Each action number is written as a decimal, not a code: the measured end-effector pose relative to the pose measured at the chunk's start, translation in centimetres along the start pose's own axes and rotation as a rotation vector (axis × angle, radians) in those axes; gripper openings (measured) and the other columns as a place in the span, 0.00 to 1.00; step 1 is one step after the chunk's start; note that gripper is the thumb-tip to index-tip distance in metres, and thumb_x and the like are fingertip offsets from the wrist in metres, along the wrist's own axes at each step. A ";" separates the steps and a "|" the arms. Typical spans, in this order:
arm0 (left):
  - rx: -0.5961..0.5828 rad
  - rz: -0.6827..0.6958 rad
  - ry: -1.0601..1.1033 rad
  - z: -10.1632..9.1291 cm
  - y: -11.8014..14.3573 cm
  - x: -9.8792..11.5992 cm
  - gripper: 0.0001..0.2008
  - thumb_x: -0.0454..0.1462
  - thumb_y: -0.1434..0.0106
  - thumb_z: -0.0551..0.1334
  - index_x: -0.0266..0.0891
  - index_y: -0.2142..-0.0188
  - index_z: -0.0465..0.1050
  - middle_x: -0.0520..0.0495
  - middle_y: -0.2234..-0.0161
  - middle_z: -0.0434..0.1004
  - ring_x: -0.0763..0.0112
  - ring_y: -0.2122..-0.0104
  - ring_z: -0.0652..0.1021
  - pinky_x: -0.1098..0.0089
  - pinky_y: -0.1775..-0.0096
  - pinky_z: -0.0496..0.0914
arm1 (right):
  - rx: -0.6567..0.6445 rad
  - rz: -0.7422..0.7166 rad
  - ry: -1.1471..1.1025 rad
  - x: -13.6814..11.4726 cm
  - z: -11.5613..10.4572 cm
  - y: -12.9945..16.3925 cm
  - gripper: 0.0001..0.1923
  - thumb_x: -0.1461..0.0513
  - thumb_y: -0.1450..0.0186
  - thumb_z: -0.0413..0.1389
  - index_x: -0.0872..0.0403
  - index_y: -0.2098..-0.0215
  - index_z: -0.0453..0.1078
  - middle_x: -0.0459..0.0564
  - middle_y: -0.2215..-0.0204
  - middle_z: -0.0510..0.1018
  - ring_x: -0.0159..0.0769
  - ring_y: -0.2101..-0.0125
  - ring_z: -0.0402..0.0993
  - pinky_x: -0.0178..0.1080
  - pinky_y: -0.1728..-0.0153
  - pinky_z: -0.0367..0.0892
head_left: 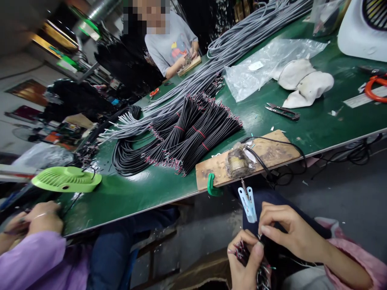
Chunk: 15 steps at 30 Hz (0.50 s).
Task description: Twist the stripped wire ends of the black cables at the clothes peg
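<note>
Low at the right, over my lap, my left hand (242, 259) is closed around a bundle of thin black cables (262, 278) with red and white wire ends. My right hand (279, 223) is closed in a pinch beside the left thumb, at the end of a black cable. What exactly sits between its fingertips is too small to make out fully. Just above both hands, a light-blue clothespin (248, 204) hangs from a metal tip on a small round device (238, 162). That device is fixed to a wooden board (278, 147) at the table edge.
A green clamp (213, 186) grips the board. Bundled black cables (196, 133) and long grey cables (236, 44) lie on the green table (117, 207). Snips (282, 112), white gloves (305, 82) and a green fan (68, 179) lie around. Two co-workers sit left and opposite.
</note>
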<state>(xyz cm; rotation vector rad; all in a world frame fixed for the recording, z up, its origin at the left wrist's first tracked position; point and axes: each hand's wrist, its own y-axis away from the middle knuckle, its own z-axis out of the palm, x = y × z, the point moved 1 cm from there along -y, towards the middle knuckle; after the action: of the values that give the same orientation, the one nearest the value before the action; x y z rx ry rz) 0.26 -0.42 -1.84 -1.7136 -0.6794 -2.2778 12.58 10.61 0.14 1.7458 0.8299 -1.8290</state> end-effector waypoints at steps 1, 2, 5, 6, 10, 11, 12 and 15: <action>0.000 -0.024 0.006 -0.1 0.1 -0.1 0.17 0.46 0.43 0.69 0.38 0.78 0.67 0.58 0.82 0.62 0.82 0.87 0.60 0.77 0.82 0.57 | -0.013 -0.011 -0.007 -0.1 -0.1 0.1 0.12 0.60 0.31 0.54 0.56 0.69 0.75 0.51 0.73 0.76 0.38 0.68 0.69 0.42 0.63 0.62; 0.006 -0.047 0.006 -0.2 0.2 -0.2 0.18 0.47 0.44 0.69 0.38 0.78 0.68 0.58 0.83 0.62 0.83 0.89 0.60 0.77 0.84 0.57 | -0.032 -0.027 -0.009 -0.2 -0.3 0.1 0.12 0.60 0.30 0.53 0.56 0.65 0.76 0.52 0.70 0.77 0.39 0.66 0.70 0.42 0.61 0.62; 0.056 -0.098 -0.018 -0.5 0.6 -0.4 0.18 0.49 0.46 0.70 0.38 0.76 0.70 0.58 0.84 0.63 0.82 0.90 0.61 0.77 0.86 0.59 | -0.123 -0.079 -0.021 -0.5 -0.3 0.1 0.11 0.60 0.31 0.55 0.54 0.54 0.75 0.54 0.63 0.78 0.41 0.60 0.71 0.44 0.56 0.62; 0.076 -0.109 -0.018 -0.5 0.7 -0.5 0.18 0.50 0.47 0.71 0.38 0.75 0.71 0.58 0.84 0.63 0.81 0.89 0.62 0.77 0.86 0.60 | -0.138 -0.091 -0.036 -0.5 -0.2 0.1 0.11 0.59 0.32 0.57 0.54 0.54 0.75 0.54 0.63 0.78 0.42 0.60 0.71 0.44 0.56 0.63; 0.114 -0.143 0.059 -0.3 0.6 -0.4 0.17 0.49 0.48 0.72 0.38 0.75 0.72 0.57 0.84 0.67 0.82 0.89 0.62 0.78 0.85 0.62 | 0.015 -0.114 -0.100 0.0 0.9 -0.2 0.10 0.57 0.34 0.60 0.55 0.70 0.76 0.50 0.74 0.77 0.38 0.69 0.70 0.41 0.65 0.63; 0.108 -0.152 0.086 -0.2 0.5 -0.3 0.17 0.48 0.48 0.72 0.38 0.76 0.72 0.57 0.85 0.67 0.83 0.90 0.62 0.78 0.85 0.62 | 0.074 -0.118 -0.103 0.2 1.2 -0.2 0.12 0.57 0.35 0.61 0.56 0.73 0.75 0.49 0.77 0.76 0.37 0.71 0.69 0.40 0.67 0.62; 0.102 -0.165 0.113 -0.1 0.4 -0.2 0.17 0.48 0.48 0.72 0.37 0.76 0.72 0.57 0.85 0.68 0.84 0.90 0.62 0.80 0.85 0.61 | 0.123 -0.127 -0.097 0.3 1.5 -0.2 0.13 0.57 0.35 0.61 0.56 0.74 0.74 0.48 0.78 0.74 0.36 0.72 0.68 0.40 0.68 0.62; 0.101 -0.221 0.182 0.2 0.2 0.2 0.15 0.46 0.47 0.73 0.38 0.75 0.74 0.55 0.85 0.72 0.86 0.90 0.62 0.83 0.87 0.57 | 0.197 -0.190 -0.081 0.3 2.0 0.0 0.13 0.58 0.33 0.58 0.55 0.73 0.72 0.47 0.77 0.72 0.35 0.72 0.66 0.41 0.65 0.60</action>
<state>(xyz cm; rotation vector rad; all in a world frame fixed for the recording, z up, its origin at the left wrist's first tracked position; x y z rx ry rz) 0.47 -0.46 -1.54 -1.4272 -0.9669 -2.4590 11.15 9.21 -0.18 1.7466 0.8317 -2.1568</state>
